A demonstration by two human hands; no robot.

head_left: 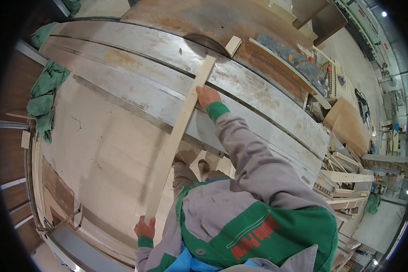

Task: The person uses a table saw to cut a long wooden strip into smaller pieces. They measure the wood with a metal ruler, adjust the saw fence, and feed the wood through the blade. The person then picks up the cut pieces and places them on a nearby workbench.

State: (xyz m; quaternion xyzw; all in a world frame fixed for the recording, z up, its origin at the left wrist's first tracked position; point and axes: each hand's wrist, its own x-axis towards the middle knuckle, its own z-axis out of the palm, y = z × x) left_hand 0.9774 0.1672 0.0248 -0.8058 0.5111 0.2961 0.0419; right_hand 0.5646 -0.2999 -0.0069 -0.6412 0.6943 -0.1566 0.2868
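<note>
A long pale wooden strip (179, 129) lies slantwise before me, its far end over the metal saw table (136, 75). My right hand (208, 98) is closed around the strip near that far end. Lower left, my left hand (145, 226) grips the near end, its fingers partly hidden by the wood. Just beyond the strip's far tip, a dark circular saw blade (205, 43) rises from the table. A short wooden block (233, 46) sits to the right of the blade.
A metal rip fence (283, 68) stands on the rusty tabletop (177, 18) at the far right. Green cloths (47, 97) hang at the left. Wood offcuts (344, 177) are piled to the right. My shoes (204, 167) show below the table's edge.
</note>
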